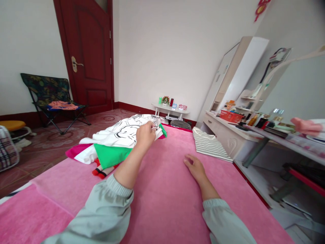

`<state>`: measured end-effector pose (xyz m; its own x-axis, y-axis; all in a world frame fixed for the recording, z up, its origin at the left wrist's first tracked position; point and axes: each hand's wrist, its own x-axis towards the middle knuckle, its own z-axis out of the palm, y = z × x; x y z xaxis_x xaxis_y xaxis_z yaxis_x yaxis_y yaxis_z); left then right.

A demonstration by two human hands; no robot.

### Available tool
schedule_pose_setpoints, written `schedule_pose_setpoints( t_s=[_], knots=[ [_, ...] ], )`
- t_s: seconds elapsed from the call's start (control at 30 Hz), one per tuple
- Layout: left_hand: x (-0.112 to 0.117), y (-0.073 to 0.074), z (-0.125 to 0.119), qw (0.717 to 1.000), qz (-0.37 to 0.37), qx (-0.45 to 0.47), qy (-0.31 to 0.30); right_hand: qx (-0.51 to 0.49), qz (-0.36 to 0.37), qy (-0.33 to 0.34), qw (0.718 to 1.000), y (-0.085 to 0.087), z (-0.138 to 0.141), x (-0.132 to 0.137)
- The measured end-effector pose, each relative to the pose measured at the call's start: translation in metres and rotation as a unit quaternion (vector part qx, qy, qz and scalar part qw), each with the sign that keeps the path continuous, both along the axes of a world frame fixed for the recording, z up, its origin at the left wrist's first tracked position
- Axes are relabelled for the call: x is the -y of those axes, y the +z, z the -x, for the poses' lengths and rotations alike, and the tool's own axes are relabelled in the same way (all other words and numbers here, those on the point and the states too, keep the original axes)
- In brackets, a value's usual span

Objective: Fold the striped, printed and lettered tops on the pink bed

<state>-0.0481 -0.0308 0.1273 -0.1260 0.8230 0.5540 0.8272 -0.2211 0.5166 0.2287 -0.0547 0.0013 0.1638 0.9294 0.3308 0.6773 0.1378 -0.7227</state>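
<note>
My left hand (146, 134) is closed, its fingers pinching the right end of a white garment (124, 130) printed with black line drawings. That garment tops a loose pile of clothes. Green cloth (109, 155) sticks out from under it at the front, with magenta cloth (77, 150) at the left and a red-and-black edged piece (101, 172) below. My right hand (195, 167) is held over the pink blanket (165, 196), thumb and fingers apart, with nothing in it. Beyond it lies a folded black-and-white striped cloth (209, 144).
A folding chair (48, 88) with clothes on it stands by the red door (88, 51). At right are a dresser (223, 128) with a red basket (231, 116) and a cluttered grey table (284, 139). A low white shelf (169, 107) is against the far wall.
</note>
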Motion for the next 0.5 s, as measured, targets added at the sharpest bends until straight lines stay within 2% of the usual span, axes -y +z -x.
schedule_pose_setpoints(
  t_s=[0.07, 0.17, 0.23, 0.3, 0.4, 0.5],
  knots=[
    [0.01, 0.01, -0.013, 0.997, -0.031, 0.055, -0.051, -0.174, 0.015, 0.025, 0.984, 0.015, 0.014, 0.002],
    [0.029, 0.012, -0.04, 0.977, -0.058, 0.116, -0.17, -0.391, 0.092, 0.115, 0.909, 0.049, 0.043, 0.013],
    [0.043, 0.01, -0.059, 0.956, -0.055, 0.138, -0.254, -0.468, 0.116, 0.203, 0.852, 0.071, 0.059, 0.023],
    [0.055, 0.007, -0.075, 0.941, -0.045, 0.141, -0.303, -0.518, 0.102, 0.248, 0.812, 0.088, 0.068, 0.031],
    [0.069, 0.008, -0.086, 0.937, -0.024, 0.116, -0.328, -0.562, 0.058, 0.208, 0.798, 0.101, 0.068, 0.033],
    [0.075, 0.013, -0.085, 0.918, -0.03, 0.098, -0.384, -0.595, -0.006, 0.188, 0.781, 0.113, 0.057, 0.03]
  ],
)
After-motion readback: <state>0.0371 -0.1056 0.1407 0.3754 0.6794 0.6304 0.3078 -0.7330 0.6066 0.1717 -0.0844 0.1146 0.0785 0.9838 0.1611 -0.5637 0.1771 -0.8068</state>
